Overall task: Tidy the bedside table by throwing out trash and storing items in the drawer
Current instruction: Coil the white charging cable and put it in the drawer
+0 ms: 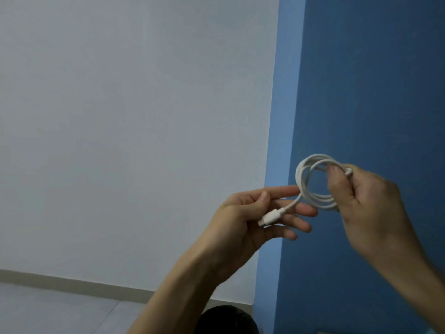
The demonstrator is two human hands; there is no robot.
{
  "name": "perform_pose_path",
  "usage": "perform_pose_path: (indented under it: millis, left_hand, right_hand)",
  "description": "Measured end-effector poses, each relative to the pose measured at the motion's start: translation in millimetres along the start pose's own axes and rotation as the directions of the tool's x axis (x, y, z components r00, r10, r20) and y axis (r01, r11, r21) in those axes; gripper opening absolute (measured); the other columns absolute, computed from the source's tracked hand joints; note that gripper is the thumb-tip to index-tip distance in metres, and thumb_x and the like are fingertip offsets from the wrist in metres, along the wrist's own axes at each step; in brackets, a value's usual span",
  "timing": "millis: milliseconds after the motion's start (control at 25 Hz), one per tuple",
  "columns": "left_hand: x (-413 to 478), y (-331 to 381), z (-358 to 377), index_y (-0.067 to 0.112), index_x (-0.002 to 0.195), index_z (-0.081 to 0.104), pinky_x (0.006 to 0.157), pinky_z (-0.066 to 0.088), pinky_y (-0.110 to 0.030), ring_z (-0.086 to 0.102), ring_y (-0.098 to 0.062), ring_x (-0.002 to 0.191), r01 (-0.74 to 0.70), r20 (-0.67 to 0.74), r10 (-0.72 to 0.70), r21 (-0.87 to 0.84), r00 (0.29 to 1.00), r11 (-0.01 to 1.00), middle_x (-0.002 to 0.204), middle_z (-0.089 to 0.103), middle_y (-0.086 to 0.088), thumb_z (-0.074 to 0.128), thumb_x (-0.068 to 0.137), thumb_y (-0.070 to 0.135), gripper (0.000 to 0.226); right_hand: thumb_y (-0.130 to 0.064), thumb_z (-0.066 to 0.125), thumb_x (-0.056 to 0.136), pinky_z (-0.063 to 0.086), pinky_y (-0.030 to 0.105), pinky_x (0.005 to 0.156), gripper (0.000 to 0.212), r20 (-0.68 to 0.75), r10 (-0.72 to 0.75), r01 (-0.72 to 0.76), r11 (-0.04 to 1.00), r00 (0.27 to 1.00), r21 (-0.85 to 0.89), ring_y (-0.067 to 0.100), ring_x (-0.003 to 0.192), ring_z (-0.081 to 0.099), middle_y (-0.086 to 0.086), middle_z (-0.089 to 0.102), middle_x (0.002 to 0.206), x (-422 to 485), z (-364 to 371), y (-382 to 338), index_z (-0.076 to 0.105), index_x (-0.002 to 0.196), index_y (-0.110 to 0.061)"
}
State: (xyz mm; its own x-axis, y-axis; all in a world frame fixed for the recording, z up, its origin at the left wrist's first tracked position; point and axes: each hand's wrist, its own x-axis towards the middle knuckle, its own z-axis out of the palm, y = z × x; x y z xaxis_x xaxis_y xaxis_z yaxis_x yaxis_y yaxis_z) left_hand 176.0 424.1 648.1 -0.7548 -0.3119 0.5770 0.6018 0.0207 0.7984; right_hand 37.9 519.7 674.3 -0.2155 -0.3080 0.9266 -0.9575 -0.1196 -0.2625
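Observation:
A white charging cable (304, 182) is wound into a small coil in mid-air in front of the walls. My right hand (368, 208) grips the coil, thumb and fingers curled round its loops. The cable's free end with its white plug (271, 217) runs down to my left hand (252, 218), which has its fingers stretched out under the plug; the thumb lies above it. The bedside table and its drawer are out of view.
A pale grey wall (132, 141) fills the left, a blue wall (373, 80) the right, meeting at a corner. A skirting board (72, 283) and grey floor (48, 312) show at the bottom left. A dark rounded object (226, 319) sits at the bottom edge.

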Motion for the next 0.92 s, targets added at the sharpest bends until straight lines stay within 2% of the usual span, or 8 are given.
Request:
perform_pose_path:
  millis: [120,320,400,520,600,680,800,920]
  left_hand:
    - [-2.3,1.9,-0.7,0.007,0.089,0.072,0.059,0.052,-0.022,0.07,-0.021,0.072,-0.042,0.051,0.044,-0.041,0.998,0.998,0.087,0.074,-0.014,0.042,0.086,-0.002,0.032]
    - [5.5,-14.5,11.2,0.019,0.071,0.074,0.056,0.047,-0.018,0.059,-0.009,0.057,-0.259,-0.137,0.301,0.258,0.944,0.931,0.064,0.068,0.001,0.064,0.076,0.004,0.019]
    - [8.8,-23.6,17.1,0.018,0.077,0.064,0.054,0.045,-0.019,0.054,-0.009,0.058,-0.281,-0.2,0.314,0.174,0.928,0.944,0.07,0.061,0.0,0.068,0.074,0.008,0.011]
    - [12.1,-33.4,26.8,0.011,0.095,0.054,0.052,0.044,-0.019,0.054,-0.007,0.06,-0.266,-0.185,0.256,-0.028,0.949,0.964,0.078,0.058,-0.001,0.064,0.072,0.029,0.031]
    - [11.5,-34.1,30.7,0.009,0.096,0.06,0.052,0.045,-0.019,0.051,-0.004,0.057,-0.271,-0.142,0.266,-0.018,0.953,0.962,0.072,0.055,0.002,0.058,0.078,0.036,0.032]
    - [10.1,-30.9,30.5,0.006,0.093,0.063,0.052,0.046,-0.02,0.05,-0.005,0.054,-0.274,-0.159,0.278,0.046,0.947,0.96,0.07,0.052,0.0,0.056,0.086,0.031,0.027]
    - [7.5,-25.8,27.3,0.0,0.092,0.061,0.051,0.047,-0.021,0.048,-0.007,0.052,-0.277,-0.216,0.305,0.15,0.928,0.949,0.064,0.051,0.0,0.053,0.087,0.021,0.023]
    - [4.2,-21.8,26.8,-0.006,0.09,0.057,0.048,0.048,-0.023,0.048,-0.006,0.051,-0.3,-0.252,0.37,0.278,0.894,0.913,0.061,0.05,0.003,0.056,0.089,0.015,0.021]
  right_hand:
    - [-0.04,0.032,0.086,0.031,0.017,0.041,0.047,0.016,0.031,-0.032,0.999,0.999,0.02,0.012,0.051,0.039,-0.001,0.03,0.043,1.8,-0.3,0.8,0.034,0.052,-0.008]
    - [-0.041,0.032,0.086,0.03,0.02,0.041,0.046,0.02,0.043,-0.044,0.999,0.999,0.033,0.014,0.048,0.037,0.001,0.032,0.043,-0.3,4.2,-2.4,0.033,0.051,-0.011]
    - [-0.043,0.031,0.086,0.033,0.023,0.044,0.048,0.019,0.045,-0.046,0.998,0.999,0.031,0.02,0.045,0.037,0.003,0.039,0.043,-0.6,5.7,-4.6,0.038,0.052,-0.01]
    - [-0.049,0.027,0.083,0.037,0.027,0.05,0.055,0.017,0.041,-0.042,0.998,0.999,0.045,0.022,0.059,0.051,0.003,0.054,0.048,-5.7,8.5,-7.5,0.053,0.06,-0.007]
    - [-0.051,0.024,0.081,0.037,0.024,0.049,0.055,0.022,0.036,-0.037,0.999,0.999,0.037,0.016,0.064,0.053,-0.001,0.052,0.047,-8.3,7.6,-11.2,0.054,0.061,-0.009]
    - [-0.052,0.026,0.078,0.034,0.023,0.043,0.054,0.071,0.032,-0.035,0.998,0.997,0.051,0.016,0.054,0.048,-0.002,0.046,0.043,-7.7,5.0,-14.7,0.052,0.061,-0.008]
    - [-0.048,0.041,0.079,0.023,0.015,0.033,0.048,0.22,0.11,-0.178,0.931,0.969,0.319,0.009,0.037,0.031,-0.003,0.036,0.041,-5.2,-2.6,-17.1,0.044,0.06,-0.004]
    - [-0.044,0.044,0.082,0.024,0.009,0.036,0.043,0.374,0.126,-0.305,0.828,0.919,0.471,0.003,0.038,0.026,-0.005,0.032,0.043,-4.9,-10.0,-21.9,0.046,0.063,-0.005]
